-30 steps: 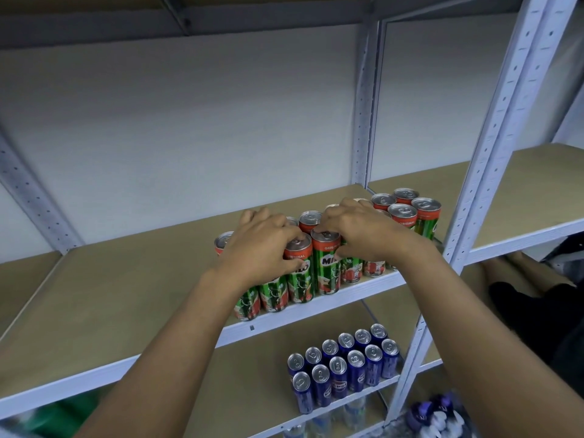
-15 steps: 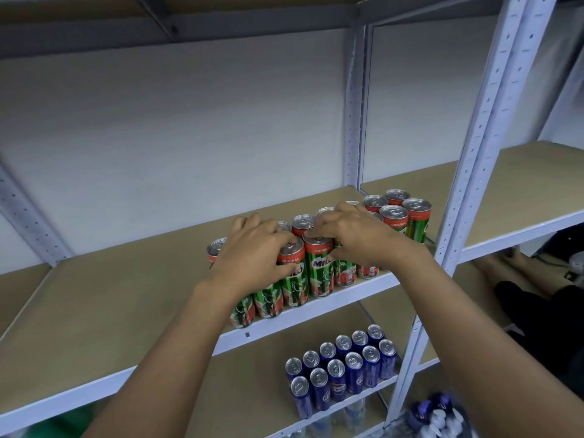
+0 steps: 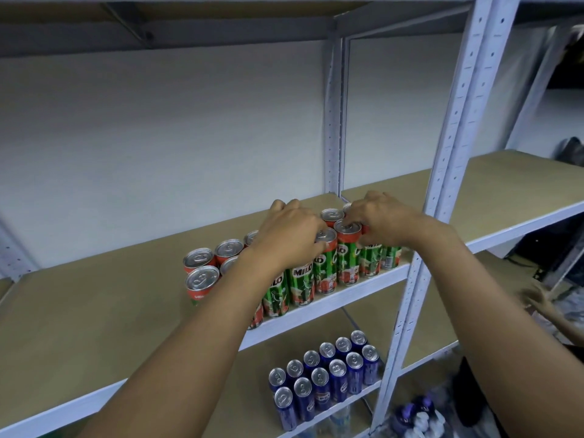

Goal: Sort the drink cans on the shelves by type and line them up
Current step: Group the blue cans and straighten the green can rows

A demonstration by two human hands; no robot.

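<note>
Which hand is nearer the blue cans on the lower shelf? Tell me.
Left. The left hand rests on the Milo cans almost directly above the blue cans; the right hand sits farther right and back on the same row.

Milo cans under and beside the fingers: green bodies with darker green stripes, red top bands, red-and-white lower panels, silver lids. Blue cans well below the fingers: dark blue, silver lids. Shelf boards: tan. Uprights: pale grey-white.
</note>
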